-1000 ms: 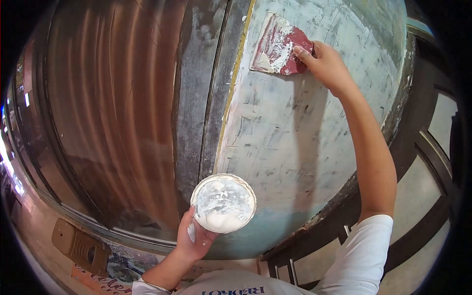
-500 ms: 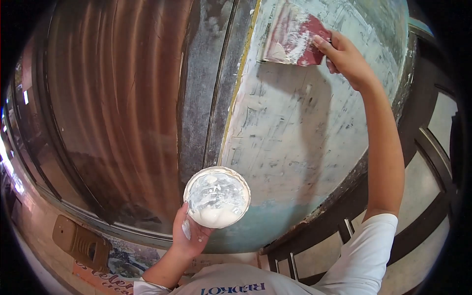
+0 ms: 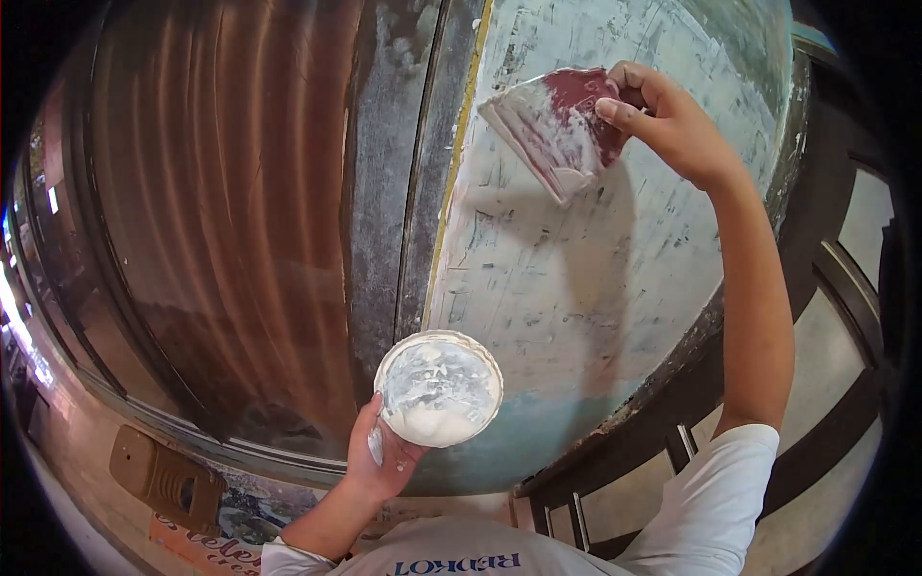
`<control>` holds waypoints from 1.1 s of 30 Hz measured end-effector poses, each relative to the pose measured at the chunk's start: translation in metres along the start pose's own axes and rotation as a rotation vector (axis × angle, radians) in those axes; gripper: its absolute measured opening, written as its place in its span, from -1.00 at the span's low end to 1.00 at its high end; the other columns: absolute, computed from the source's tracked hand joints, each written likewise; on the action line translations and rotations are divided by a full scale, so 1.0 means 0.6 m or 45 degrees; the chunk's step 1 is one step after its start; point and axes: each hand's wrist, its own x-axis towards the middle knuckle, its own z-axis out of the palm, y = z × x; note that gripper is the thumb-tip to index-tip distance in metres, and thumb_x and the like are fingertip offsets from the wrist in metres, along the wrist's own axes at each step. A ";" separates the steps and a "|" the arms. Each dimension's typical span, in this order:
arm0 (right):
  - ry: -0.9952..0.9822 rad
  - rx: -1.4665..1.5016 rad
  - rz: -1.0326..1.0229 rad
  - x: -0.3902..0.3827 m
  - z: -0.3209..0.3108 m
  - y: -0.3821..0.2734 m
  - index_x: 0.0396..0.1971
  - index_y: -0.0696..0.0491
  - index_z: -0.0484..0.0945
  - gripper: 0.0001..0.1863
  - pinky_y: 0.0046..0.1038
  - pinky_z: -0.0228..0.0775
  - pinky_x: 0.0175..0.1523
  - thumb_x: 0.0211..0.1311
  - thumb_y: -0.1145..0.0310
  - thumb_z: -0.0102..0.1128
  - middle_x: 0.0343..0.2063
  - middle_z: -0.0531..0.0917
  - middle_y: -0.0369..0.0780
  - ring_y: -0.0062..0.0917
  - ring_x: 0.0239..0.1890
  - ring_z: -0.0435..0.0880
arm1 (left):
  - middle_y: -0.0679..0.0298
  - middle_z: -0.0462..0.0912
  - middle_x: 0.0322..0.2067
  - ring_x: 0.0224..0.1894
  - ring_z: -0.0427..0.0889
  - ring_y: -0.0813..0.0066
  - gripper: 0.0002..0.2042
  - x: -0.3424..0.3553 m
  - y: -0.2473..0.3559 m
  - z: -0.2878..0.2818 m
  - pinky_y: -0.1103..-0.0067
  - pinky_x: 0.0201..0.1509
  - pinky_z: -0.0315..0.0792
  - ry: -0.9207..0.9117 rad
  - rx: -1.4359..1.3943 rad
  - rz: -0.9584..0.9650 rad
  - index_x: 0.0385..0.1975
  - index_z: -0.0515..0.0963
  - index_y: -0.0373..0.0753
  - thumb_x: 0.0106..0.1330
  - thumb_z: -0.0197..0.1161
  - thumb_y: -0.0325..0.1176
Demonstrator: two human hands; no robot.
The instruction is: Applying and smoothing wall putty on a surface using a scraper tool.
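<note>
With my right hand point(image 3: 663, 120) I grip a dark red, flat putty spreader point(image 3: 586, 101) by its right edge, thumb on its face. White putty smears cover much of the spreader, which is tilted with its long edge toward the lower left. Behind it stands a wall point(image 3: 538, 278) streaked with white putty over grey-green. My left hand point(image 3: 384, 456) holds a round white tub point(image 3: 439, 389) from below and its left side. White putty lies in the tub, thickest at the near side. A white smear marks my left thumb's base.
Left of the wall run a yellowish strip point(image 3: 461, 144), a dark wooden frame point(image 3: 384, 192) and a brown curtain point(image 3: 221, 192) behind glass. A brown plastic stool point(image 3: 163, 475) sits low at the left. Dark framed panels point(image 3: 807, 365) stand at the right.
My right hand has turned the spreader and brought it slightly down and left, its long edge now slanting. The tub in my left hand has shifted a little to the right.
</note>
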 end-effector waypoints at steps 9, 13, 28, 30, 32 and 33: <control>-0.576 -0.038 -0.261 -0.065 0.161 -0.101 -0.27 0.10 0.52 -0.85 -0.27 0.41 -0.24 0.21 0.37 0.15 -0.47 0.60 -0.06 -0.24 -0.37 0.58 | 0.12 0.29 0.29 0.32 0.29 0.22 -0.45 0.024 0.023 0.076 0.29 0.39 0.16 -0.280 -0.087 -0.075 0.34 0.07 -0.28 0.46 -0.21 -0.08; -0.601 -0.198 -0.429 -0.087 0.192 -0.114 -0.28 0.05 0.51 -0.87 -0.16 0.40 -0.20 0.15 0.40 0.14 -0.44 0.61 -0.13 -0.17 -0.29 0.59 | 0.13 0.28 0.29 0.32 0.29 0.25 -0.47 0.023 0.030 0.101 0.30 0.39 0.16 -0.264 -0.111 -0.073 0.33 0.08 -0.29 0.48 -0.26 -0.10; -0.610 0.060 -0.379 -0.075 0.129 -0.096 -0.24 0.12 0.41 -0.86 -0.33 0.33 -0.20 0.26 0.40 0.08 -0.41 0.53 -0.16 -0.27 -0.32 0.51 | 0.17 0.31 0.28 0.30 0.32 0.26 -0.49 0.025 0.040 0.118 0.32 0.37 0.19 -0.275 -0.098 -0.019 0.32 0.12 -0.22 0.47 -0.19 -0.09; -0.565 0.026 -0.259 -0.062 0.106 -0.093 -0.22 0.11 0.40 -0.83 -0.36 0.33 -0.22 0.27 0.38 0.08 -0.44 0.52 -0.16 -0.32 -0.36 0.49 | 0.17 0.32 0.27 0.29 0.33 0.26 -0.49 0.028 0.043 0.124 0.33 0.36 0.20 -0.239 -0.089 -0.002 0.31 0.15 -0.23 0.46 -0.15 -0.08; -0.483 0.013 -0.136 -0.051 0.089 -0.079 -0.17 0.11 0.38 -0.77 -0.41 0.31 -0.25 0.28 0.31 0.10 -0.50 0.51 -0.20 -0.47 -0.43 0.44 | 0.17 0.32 0.27 0.29 0.33 0.25 -0.49 0.032 0.047 0.129 0.32 0.36 0.19 -0.260 -0.107 -0.003 0.31 0.15 -0.23 0.45 -0.14 -0.09; -0.474 0.003 -0.140 -0.046 0.083 -0.074 -0.17 0.11 0.38 -0.77 -0.41 0.31 -0.25 0.28 0.31 0.10 -0.50 0.51 -0.20 -0.47 -0.43 0.44 | 0.17 0.32 0.27 0.29 0.32 0.25 -0.49 0.034 0.049 0.132 0.31 0.36 0.19 -0.269 -0.132 -0.009 0.31 0.15 -0.22 0.45 -0.12 -0.09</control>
